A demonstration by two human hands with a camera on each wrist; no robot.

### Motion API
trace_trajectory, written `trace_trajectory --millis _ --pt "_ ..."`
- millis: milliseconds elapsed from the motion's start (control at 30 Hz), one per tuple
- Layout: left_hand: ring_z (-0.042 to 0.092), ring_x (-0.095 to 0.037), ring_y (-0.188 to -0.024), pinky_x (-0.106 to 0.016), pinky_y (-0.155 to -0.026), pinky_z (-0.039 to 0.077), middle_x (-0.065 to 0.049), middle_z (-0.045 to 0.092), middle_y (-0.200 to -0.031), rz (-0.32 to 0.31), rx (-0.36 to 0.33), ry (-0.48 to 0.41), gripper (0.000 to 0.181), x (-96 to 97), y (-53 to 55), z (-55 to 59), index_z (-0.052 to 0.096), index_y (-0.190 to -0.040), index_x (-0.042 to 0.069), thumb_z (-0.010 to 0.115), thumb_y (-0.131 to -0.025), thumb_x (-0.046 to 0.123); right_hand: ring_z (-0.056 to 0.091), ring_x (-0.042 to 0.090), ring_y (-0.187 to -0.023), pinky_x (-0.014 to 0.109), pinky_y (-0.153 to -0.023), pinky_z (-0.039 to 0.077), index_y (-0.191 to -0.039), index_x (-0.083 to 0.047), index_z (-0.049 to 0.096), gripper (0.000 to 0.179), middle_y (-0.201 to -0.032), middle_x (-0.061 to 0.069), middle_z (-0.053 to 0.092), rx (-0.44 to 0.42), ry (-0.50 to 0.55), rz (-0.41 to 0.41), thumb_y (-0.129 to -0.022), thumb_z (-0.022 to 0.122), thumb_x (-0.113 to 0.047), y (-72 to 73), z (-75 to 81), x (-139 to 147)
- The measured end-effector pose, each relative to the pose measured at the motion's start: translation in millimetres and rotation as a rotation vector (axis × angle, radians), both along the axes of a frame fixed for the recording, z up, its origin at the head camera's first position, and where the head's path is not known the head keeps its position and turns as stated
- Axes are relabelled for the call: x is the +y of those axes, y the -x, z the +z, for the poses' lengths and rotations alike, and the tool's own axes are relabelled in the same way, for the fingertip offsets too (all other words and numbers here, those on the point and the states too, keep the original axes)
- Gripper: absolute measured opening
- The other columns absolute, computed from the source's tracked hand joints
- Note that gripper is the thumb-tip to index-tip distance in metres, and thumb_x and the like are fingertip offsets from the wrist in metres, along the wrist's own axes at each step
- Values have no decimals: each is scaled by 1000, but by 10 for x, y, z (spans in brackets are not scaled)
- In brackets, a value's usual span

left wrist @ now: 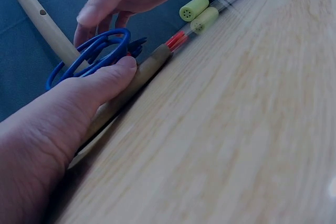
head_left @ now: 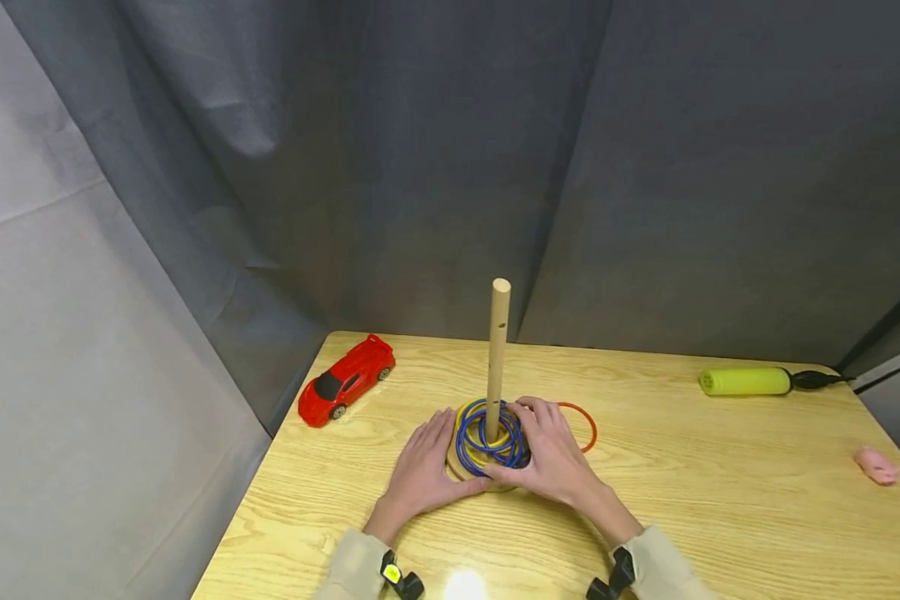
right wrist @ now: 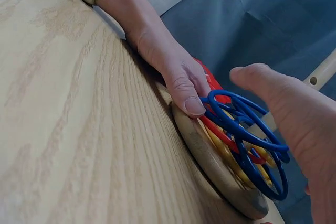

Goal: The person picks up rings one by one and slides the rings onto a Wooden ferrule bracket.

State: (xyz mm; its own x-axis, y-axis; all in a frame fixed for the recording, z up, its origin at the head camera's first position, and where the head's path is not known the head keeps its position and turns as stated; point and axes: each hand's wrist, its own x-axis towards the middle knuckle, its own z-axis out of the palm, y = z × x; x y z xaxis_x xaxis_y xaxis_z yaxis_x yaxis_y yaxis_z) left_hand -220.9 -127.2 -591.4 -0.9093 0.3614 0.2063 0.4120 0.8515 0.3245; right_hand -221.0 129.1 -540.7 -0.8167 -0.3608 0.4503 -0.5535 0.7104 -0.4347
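An upright wooden peg (head_left: 498,350) stands on a round wooden base (right wrist: 210,166). Tangled blue rings (right wrist: 242,129) and yellow rings (head_left: 464,410) lie around its foot, with some red among them. My left hand (head_left: 423,468) grips the base at its left side, the thumb resting on the near rim. On the other side, my right hand (head_left: 549,454) arches beside the rings; its thumb stays raised off them in the right wrist view, and its fingertips are partly hidden. A red ring (head_left: 593,428) sticks out on the table beyond the right hand.
A red toy car (head_left: 348,379) sits at the table's back left. At the back right lies a yellow-green hand pump (head_left: 746,382) with a black end, and a small pink thing (head_left: 877,465) is near the right edge. Grey curtains hang behind the wooden table (head_left: 682,500).
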Motion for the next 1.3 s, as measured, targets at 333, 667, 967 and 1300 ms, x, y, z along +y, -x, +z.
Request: trace_trajectory --millis 333,667,967,1300 --pt "20 -27 -160 -45 -129 22 -10 24 -173 -5 -8 -2 129 -4 2 -3 21 -167 6 49 -78 96 44 33 -139 61 -107 45 -151 -10 51 70 -150 11 49 -69 213 -19 -95 77 -41 -23 -163 301" --pt "20 -27 -160 -45 -129 22 -10 23 -173 -4 -21 12 130 -5 0 -2 19 -167 6 48 -78 97 42 39 -136 62 -104 44 -155 -4 42 80 -150 22 44 -90 215 -126 -93 80 -35 14 -371 720" --pt "19 -26 -160 -44 -130 22 -8 22 -173 -1 -33 7 131 -7 5 -6 19 -168 7 48 -77 97 40 50 -132 68 -104 33 -154 5 39 107 -148 30 43 -115 40 -269 -82 82 -62 72 -549 891" --pt "21 -28 -160 -46 -129 23 -11 25 -172 -14 -19 -10 130 -8 -6 28 22 -167 5 52 -77 95 42 48 -122 64 -99 34 -139 8 55 98 -137 27 48 -106 35 -371 -79 81 -66 119 -578 839"
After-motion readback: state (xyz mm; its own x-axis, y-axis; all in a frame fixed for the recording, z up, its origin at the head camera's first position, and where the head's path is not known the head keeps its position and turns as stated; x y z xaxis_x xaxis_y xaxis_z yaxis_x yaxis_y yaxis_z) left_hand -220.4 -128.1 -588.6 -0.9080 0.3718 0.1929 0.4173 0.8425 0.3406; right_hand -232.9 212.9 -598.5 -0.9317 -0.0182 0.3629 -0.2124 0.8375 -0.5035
